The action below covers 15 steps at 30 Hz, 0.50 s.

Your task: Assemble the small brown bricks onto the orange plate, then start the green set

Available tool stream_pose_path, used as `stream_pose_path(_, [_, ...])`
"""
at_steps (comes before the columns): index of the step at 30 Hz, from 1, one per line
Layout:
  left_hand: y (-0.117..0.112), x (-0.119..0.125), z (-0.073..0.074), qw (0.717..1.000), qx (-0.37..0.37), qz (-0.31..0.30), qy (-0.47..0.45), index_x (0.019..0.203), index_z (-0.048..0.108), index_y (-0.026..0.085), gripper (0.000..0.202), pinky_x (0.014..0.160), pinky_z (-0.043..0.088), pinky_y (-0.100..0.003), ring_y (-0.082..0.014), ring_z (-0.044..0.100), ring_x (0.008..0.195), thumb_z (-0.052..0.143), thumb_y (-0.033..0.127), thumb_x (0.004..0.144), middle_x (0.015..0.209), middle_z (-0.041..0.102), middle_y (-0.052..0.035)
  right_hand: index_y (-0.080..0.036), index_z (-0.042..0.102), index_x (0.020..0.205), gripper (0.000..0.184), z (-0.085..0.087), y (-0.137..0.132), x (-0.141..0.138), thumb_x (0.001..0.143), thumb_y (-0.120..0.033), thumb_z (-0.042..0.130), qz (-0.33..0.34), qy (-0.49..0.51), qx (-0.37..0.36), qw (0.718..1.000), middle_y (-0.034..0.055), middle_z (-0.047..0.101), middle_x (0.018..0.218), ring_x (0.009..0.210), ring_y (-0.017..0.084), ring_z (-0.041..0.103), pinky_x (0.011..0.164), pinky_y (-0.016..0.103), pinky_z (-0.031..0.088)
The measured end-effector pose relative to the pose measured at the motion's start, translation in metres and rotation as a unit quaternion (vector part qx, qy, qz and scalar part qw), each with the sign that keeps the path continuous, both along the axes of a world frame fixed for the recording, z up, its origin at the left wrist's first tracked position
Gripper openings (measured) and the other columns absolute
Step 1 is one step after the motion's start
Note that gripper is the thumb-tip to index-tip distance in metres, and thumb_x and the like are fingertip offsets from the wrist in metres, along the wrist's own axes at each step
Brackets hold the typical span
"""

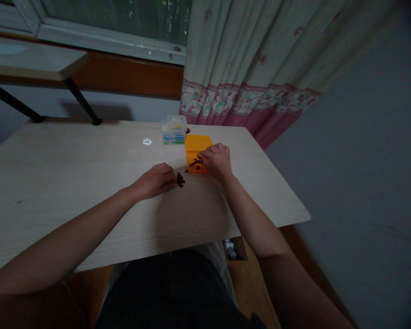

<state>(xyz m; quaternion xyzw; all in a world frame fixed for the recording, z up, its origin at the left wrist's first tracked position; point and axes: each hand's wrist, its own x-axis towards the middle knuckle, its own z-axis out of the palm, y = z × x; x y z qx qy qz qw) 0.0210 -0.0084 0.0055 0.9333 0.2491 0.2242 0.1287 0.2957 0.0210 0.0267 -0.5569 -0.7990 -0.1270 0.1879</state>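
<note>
The two hands work apart from each other on a pale wood-grain table (89,160), the left one lower and off to the side, the right one farther forward. The left hand (157,180) is partly closed, its fingers curled and lowered toward the tabletop, with the fingertips right at the edge of a small heap of dark pieces (180,179). The right hand (219,161) reaches in from the right over the front part of an orange container (197,142); its fingers are bent and drawn in toward the thumb, the tips close to a few more dark bits (196,161) scattered there. The light is dim and the pieces are tiny, so I cannot tell whether either hand actually has one pinched between its fingers. The orange container sits toward the far side of the table, beyond the heap and slightly to its right, its rear portion uncovered by the hand. Just behind it and to the left stands a clear plastic box (173,130) with blue and green showing near its base. A patterned curtain (239,98) hangs beyond the table's far edge, beside a window (123,23).
</note>
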Motion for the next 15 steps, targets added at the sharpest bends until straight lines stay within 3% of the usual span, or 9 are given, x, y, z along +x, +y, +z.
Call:
stream_pose_path(8, [0.002, 0.001, 0.001, 0.999, -0.012, 0.026, -0.032, 0.091, 0.063, 0.016, 0.023, 0.084, 0.044, -0.035, -0.0205, 0.054, 0.090, 0.048, 0.033, 0.097, 0.089, 0.061, -0.0068, -0.026, 0.075, 0.098, 0.026, 0.002, -0.004, -0.007, 0.096, -0.037, 0.051, 0.023, 0.015, 0.015, 1.000, 0.0067, 0.071, 0.095, 0.098, 0.024, 0.046, 0.084, 0.039, 0.025])
stream_pose_path(15, [0.007, -0.002, -0.002, 0.988, -0.039, 0.092, -0.116, 0.087, 0.062, 0.018, 0.020, 0.083, 0.044, -0.036, -0.0201, 0.055, 0.087, 0.049, 0.032, 0.095, 0.087, 0.060, -0.0067, -0.027, 0.073, 0.100, 0.026, 0.002, -0.019, -0.033, 0.097, -0.037, 0.049, 0.103, 0.032, 0.015, 0.994, 0.0044, 0.070, 0.093, 0.095, 0.022, 0.049, 0.086, 0.038, 0.027])
